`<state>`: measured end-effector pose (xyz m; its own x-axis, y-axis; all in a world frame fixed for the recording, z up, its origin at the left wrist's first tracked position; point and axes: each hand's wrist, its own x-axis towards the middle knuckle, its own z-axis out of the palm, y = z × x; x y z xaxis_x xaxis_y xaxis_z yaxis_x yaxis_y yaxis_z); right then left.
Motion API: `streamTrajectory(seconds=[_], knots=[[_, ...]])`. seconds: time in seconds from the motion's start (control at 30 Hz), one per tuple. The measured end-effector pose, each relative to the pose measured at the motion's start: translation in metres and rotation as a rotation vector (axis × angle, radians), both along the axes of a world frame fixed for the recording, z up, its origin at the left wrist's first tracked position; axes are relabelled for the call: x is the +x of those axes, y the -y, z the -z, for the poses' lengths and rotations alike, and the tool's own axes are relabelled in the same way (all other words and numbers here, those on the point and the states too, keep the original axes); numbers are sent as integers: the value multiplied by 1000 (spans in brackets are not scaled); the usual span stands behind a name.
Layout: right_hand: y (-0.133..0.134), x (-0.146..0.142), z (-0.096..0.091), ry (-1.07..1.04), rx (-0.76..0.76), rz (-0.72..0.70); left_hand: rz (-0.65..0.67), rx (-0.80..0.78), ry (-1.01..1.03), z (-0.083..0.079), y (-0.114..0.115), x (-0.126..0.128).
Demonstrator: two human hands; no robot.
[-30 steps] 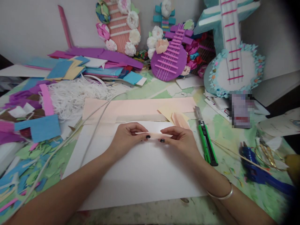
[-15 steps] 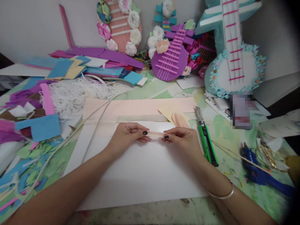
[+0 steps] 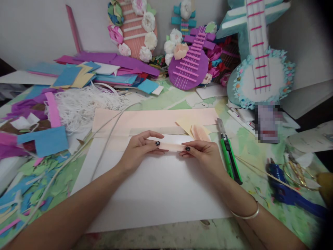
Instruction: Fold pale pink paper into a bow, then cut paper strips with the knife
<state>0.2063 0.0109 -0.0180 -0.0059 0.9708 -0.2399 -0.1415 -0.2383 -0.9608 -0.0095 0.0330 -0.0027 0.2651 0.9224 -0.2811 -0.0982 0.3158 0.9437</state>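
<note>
Between my two hands stretches a small strip of pale peach paper (image 3: 171,147), held just above a white board (image 3: 156,194). My left hand (image 3: 142,147) pinches its left end with the thumb on top and the index finger lifted off. At the right end, my right hand (image 3: 201,152) grips it between thumb and fingers. Behind the hands lies a long sheet of peach paper (image 3: 156,118). Cut pieces of peach paper (image 3: 199,133) rest on its right part. A green utility knife (image 3: 229,156) with its blade out lies right of my right hand.
Paper scraps (image 3: 36,194) and a heap of white string (image 3: 85,104) cover the left side. A cord (image 3: 78,149) crosses the board's left edge. Decorated paper instruments (image 3: 189,66) stand at the back. A blue glue gun (image 3: 286,191) and scissors (image 3: 299,170) lie at right.
My hands have moved slightly apart, so more of the paper strip shows between them. My left index finger has lifted away from the strip.
</note>
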Motion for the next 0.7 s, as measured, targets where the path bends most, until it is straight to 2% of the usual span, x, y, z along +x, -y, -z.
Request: streamTrajectory(seconds=[0.3, 0.53, 0.7], knots=[[1, 0, -2, -23, -24, -24, 10, 30, 101, 4, 1, -2], [2, -2, -8, -14, -51, -38, 34, 0, -108, 3, 2, 3], [-2, 1, -6, -5, -23, -64, 22, -41, -115, 2, 0, 1]])
